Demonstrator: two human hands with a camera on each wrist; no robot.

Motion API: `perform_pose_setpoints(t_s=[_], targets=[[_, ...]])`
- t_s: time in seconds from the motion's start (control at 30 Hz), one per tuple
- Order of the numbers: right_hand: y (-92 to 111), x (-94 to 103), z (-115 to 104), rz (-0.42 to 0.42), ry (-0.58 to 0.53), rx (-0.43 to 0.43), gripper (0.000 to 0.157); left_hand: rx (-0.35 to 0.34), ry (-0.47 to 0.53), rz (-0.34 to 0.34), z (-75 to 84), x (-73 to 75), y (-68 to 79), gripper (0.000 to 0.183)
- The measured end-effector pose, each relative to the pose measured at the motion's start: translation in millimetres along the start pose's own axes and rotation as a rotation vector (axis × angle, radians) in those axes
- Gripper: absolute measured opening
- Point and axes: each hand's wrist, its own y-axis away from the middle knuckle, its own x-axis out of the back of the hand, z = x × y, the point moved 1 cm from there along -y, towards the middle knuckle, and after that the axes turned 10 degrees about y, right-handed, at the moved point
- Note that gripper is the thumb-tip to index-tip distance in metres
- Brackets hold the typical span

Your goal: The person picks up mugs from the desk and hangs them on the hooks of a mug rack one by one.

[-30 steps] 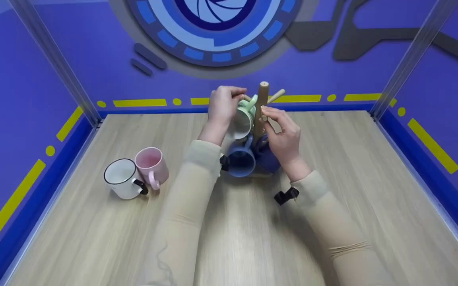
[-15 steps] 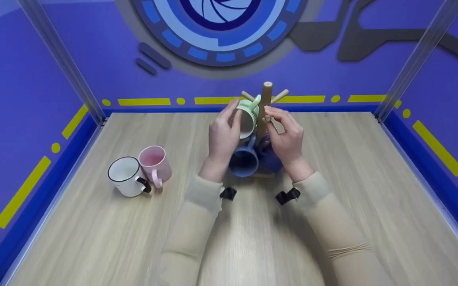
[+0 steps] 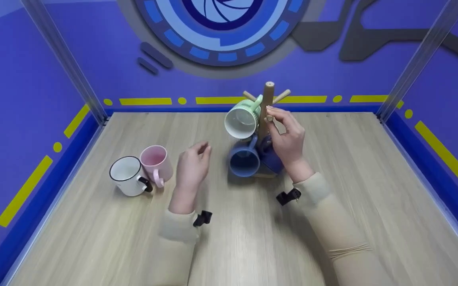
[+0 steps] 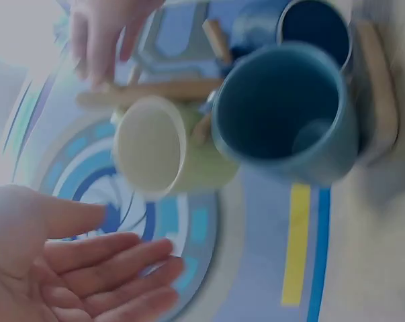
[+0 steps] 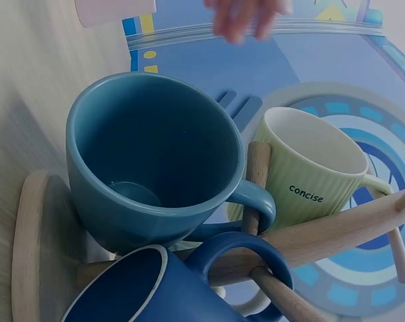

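Observation:
A wooden mug tree (image 3: 268, 95) stands at the back of the table. My right hand (image 3: 289, 137) pinches one of its upper pegs between thumb and fingers. A pale green ribbed mug (image 3: 241, 121), marked "concise" in the right wrist view, hangs by its handle from an upper peg. Below hang a teal-blue mug (image 5: 148, 154) and a dark blue mug (image 5: 182, 288), handles over lower pegs. My left hand (image 3: 191, 165) is in the air left of the tree, holding nothing; its fingers look loosely extended in the left wrist view.
A white enamel mug (image 3: 126, 180) with black rim and a pink mug (image 3: 156, 165) stand side by side on the left of the table. Blue-purple panels (image 3: 94, 59) enclose the back and sides. Bare pegs (image 3: 282, 96) stick out near the tree's top.
My left hand has let go of the green mug and drawn back left and toward me. The green mug stays hanging on the tree. My right hand keeps its pinch on the peg.

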Motion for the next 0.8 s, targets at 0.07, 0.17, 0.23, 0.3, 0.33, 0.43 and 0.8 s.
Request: perform_pose_setpoints(t_s=[0.07,0.17,0.23,0.3,0.33,0.43,0.8], targets=[[0,0.1,0,0.002,0.007,-0.004,0.021,0.070,-0.075,-0.011,-3.4,13.3,-0.1,0.035],[-1,-0.1,-1,0.008,0.011,-0.002,0.022,0.131,-0.167,0.000,-10.7,34.4,-1.7,0.036],[-1,-0.5,-1,0.011,0.011,-0.001,0.021,0.160,-0.204,0.018,-16.8,48.6,-2.7,0.036],[0,-1.0,-2,0.010,0.010,0.002,0.020,0.199,-0.227,0.043,-23.7,62.0,-3.0,0.034],[0,-1.1,-2,0.010,0.009,0.002,0.020,0.223,-0.243,0.056,-26.9,68.3,-2.5,0.034],[0,-1.0,-2,0.014,0.000,-0.005,0.020,0.308,-0.281,0.066,-34.6,84.8,-0.5,0.034],[3,-1.8,0,0.023,-0.005,-0.008,0.022,0.438,-0.344,-0.015,-52.8,100.7,2.6,0.025]])
